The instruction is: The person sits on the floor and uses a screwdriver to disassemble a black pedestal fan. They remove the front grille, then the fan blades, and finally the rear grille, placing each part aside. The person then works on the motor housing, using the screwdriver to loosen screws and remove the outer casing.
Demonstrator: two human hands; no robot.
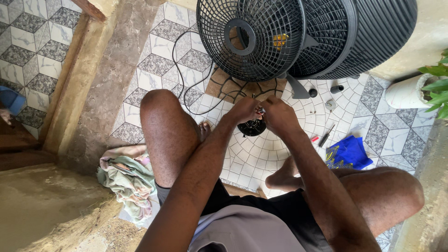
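Both hands pinch at the top of a small round black motor held above the tiled floor.

The fingers [259, 111] of both hands are pressed together around small wires at the top of the round black fan motor [252, 127], which hangs just above the patterned grey-and-white tiled floor [261, 154] between the person's knees. The left hand [243, 111] and right hand [279, 114] touch each other over it. Just beyond stand a black wire fan grille [249, 39] and a black ribbed fan housing [364, 32], with a black cable [186, 93] looping on the floor. To the right lie a screwdriver [326, 135] and a folded blue cloth [347, 153]; to the left, a crumpled pale cloth [128, 179].
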